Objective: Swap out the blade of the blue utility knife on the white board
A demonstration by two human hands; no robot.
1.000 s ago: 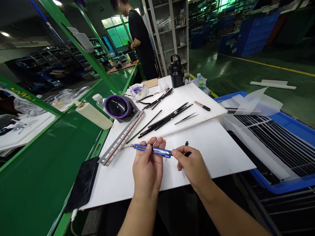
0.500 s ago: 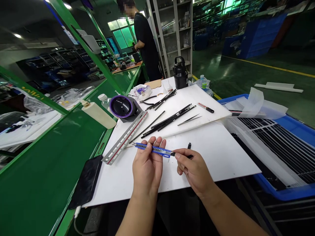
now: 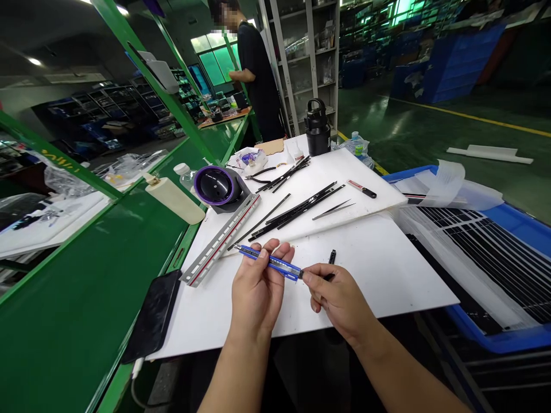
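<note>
A blue utility knife point(image 3: 282, 266) lies across my left hand point(image 3: 258, 287), held between thumb and fingers, with its metal tip pointing left. My right hand point(image 3: 340, 292) pinches the dark end piece at the knife's right end. Just behind the right hand, a small black piece point(image 3: 332, 256) is on the white board point(image 3: 370, 264). Black strips point(image 3: 297, 211), tweezers point(image 3: 333, 210) and a red-and-black cutter point(image 3: 362, 189) rest on the white foam sheet beyond my hands. A grey metal profile point(image 3: 219, 244) with a red line lies left of them.
A phone point(image 3: 152, 315) and a pump bottle point(image 3: 174, 199) are on the left, beside a purple-rimmed black object point(image 3: 215, 186). A black flask point(image 3: 317, 129) stands at the back. A blue tray point(image 3: 516, 338) is on the right. A person point(image 3: 258, 74) stands behind.
The knife has tilted slightly, its left tip a little higher and its right end a little lower. The person behind has raised a forearm. The view has shifted slightly.
</note>
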